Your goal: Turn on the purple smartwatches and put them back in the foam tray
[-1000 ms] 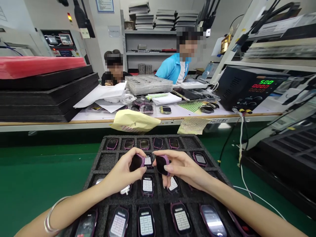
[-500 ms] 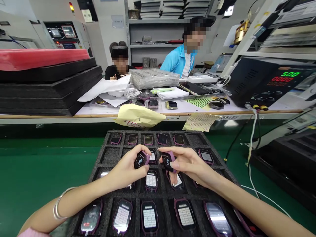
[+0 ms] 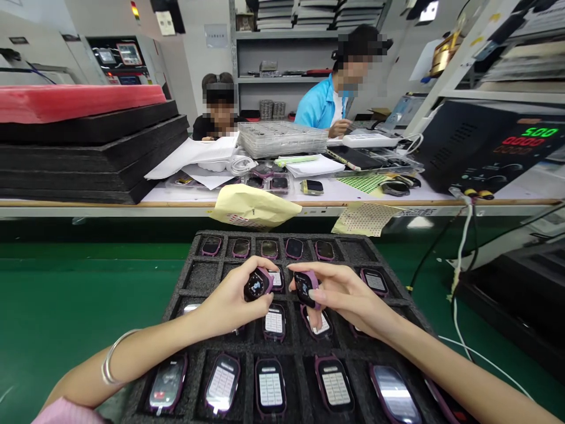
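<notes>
Between the thumb and fingers of my left hand (image 3: 241,297) is a purple-framed smartwatch body (image 3: 256,285), its dark screen lit with a small picture. My right hand (image 3: 342,288) grips a second purple smartwatch body (image 3: 304,287) by its sides, tilted, its screen also lit. Both are held a little apart above a black foam tray (image 3: 200,274). In the tray's compartments lie several more purple watch bodies, such as one with a white label grid on its face (image 3: 270,386). My forearms and hands cover part of the middle rows.
Beyond the tray runs a workbench (image 3: 185,210) with stacked black foam trays (image 3: 88,153), clear plastic trays (image 3: 282,139), papers and a yellow sheet (image 3: 253,207) over its edge. A power supply (image 3: 489,147) with hanging cables stands right. Two people sit behind the bench.
The whole view has shifted slightly, so things appear a little farther right. Both hands keep their watches in nearly the same pose. The hand of the person in blue has come into view.
</notes>
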Tool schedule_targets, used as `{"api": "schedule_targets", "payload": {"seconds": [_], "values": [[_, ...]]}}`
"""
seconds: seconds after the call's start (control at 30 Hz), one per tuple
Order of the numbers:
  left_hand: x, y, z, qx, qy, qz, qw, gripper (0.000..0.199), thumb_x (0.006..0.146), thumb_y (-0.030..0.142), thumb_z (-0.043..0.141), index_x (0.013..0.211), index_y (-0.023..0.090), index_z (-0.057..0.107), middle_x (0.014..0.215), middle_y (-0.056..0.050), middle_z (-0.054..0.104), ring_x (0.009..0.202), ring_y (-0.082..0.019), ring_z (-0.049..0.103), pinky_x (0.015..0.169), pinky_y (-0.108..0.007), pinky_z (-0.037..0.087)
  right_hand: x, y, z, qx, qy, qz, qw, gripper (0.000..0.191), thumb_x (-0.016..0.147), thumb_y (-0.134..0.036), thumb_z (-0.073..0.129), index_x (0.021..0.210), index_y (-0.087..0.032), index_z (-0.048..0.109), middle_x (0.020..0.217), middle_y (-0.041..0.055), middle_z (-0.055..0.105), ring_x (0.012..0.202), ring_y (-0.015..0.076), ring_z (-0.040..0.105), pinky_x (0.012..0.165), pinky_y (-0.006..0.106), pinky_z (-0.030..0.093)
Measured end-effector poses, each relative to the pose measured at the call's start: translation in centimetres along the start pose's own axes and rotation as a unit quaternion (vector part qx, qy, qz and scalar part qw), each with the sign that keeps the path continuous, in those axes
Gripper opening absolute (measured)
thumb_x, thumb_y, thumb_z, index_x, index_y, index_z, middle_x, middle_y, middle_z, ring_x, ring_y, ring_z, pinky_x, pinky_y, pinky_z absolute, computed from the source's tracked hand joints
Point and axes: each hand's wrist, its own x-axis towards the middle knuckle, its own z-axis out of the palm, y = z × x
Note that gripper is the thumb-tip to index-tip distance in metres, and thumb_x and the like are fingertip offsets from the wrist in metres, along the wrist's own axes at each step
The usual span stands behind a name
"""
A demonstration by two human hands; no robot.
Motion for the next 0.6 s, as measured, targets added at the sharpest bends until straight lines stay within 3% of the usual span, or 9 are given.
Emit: {"api": "schedule_targets", "payload": {"seconds": [0.6], "values": [[-0.14,0.3,-0.11,0.018,0.011,-0.001,1.0,0.029,0.075,0.007,0.053,0.102,0.019,0.054,0.087,0.0,0.058,0.081,-0.016,0.054,0.074,-0.025,0.042,-0.11,-0.16,0.09,0.009,0.011,-0.016,1.0,0.042,0.081,-0.024,0.074,0.12,-0.015,0.063,0.095,0.0109,0.068,0.053,0.0153,0.066,0.047,0.025,0.056]]}}
